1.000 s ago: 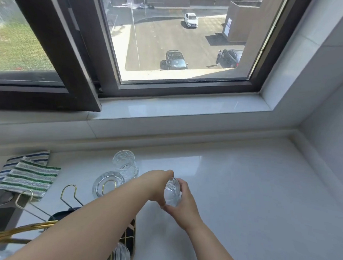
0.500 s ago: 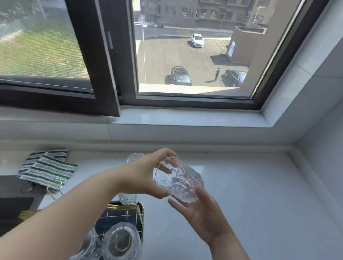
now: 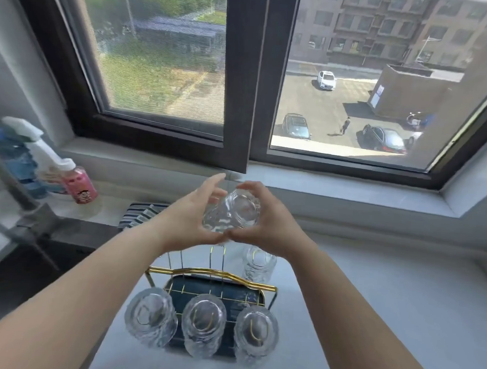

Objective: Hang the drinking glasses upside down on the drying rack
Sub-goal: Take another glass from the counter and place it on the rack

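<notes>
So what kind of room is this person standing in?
Most likely a home kitchen, several floors up. A gold-wire drying rack with upturned glasses sits on a pale counter, a sink edge and pink spray bottle lie beside it, and the window looks down on parked cars.

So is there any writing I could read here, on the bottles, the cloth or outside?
No text can be read anywhere.
Pink spray bottle: a cartoon picture on its label, any print too blurred to read.
Blue bottle: blurred, nothing legible.
Pale sign on the brown building outside: too small to read.
Cars in the lot: plates too small.
Glass held by both hands: no markings.
</notes>
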### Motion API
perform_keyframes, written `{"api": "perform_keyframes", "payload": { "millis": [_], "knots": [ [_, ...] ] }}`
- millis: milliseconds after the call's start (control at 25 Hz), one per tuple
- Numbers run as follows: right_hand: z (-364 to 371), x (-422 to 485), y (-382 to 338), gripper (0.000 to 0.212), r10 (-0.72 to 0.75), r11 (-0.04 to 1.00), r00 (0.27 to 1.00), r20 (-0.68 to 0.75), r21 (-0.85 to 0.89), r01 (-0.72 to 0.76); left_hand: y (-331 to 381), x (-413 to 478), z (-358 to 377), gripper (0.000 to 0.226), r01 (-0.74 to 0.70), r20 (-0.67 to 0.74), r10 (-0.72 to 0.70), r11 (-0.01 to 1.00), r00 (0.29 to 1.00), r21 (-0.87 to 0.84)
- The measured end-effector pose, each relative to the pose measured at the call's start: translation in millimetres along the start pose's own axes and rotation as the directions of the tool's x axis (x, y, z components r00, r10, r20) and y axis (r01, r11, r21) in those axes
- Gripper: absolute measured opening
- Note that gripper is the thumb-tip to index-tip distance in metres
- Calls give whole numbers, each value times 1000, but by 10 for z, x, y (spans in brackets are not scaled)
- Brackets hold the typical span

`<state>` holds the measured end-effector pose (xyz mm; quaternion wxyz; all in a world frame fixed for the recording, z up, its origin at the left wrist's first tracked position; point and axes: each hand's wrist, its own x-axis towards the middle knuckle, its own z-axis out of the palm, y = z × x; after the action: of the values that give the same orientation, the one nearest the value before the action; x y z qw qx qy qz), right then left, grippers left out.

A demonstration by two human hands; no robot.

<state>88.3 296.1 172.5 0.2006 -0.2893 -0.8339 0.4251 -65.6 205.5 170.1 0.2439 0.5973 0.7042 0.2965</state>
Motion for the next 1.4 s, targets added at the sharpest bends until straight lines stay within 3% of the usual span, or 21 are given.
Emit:
{"api": "perform_keyframes", "payload": {
  "millis": [240, 480, 760, 920, 1040, 1120, 1280, 1400],
  "knots": [
    [392, 272, 265, 80, 79, 940, 975, 210, -340, -3, -509, 140, 205, 119, 131, 182, -139, 990, 973, 56],
    [625, 372, 478, 81, 154, 887, 938, 309, -462, 6, -803, 232, 305, 130, 172, 284, -196, 979, 939, 106],
    [718, 447, 587, 84, 185, 815, 915, 359, -576, 61, -911, 317, 415, 137, 83, 317, -171, 958, 933, 274],
    [697, 451, 614, 98, 194, 811, 916, 350, -583, 51, -909, 332, 441, 134, 89, 312, -193, 943, 930, 319],
    [612, 416, 604, 100, 193, 868, 919, 343, -496, 3, -881, 347, 436, 122, 96, 319, -210, 936, 924, 339],
    [438, 361, 618, 88, 176, 946, 938, 300, -315, -77, -852, 353, 407, 112, 102, 341, -229, 931, 912, 351],
    [-91, 211, 930, 44, 210, 964, 978, -22, 171, -203, -769, 377, 294, 104, 166, 436, -291, 939, 851, 303],
    [-240, 103, 1390, 38, 349, 921, 918, -191, 251, -298, -613, 476, 258, 92, 167, 411, -220, 973, 885, 161]
  ]
}}
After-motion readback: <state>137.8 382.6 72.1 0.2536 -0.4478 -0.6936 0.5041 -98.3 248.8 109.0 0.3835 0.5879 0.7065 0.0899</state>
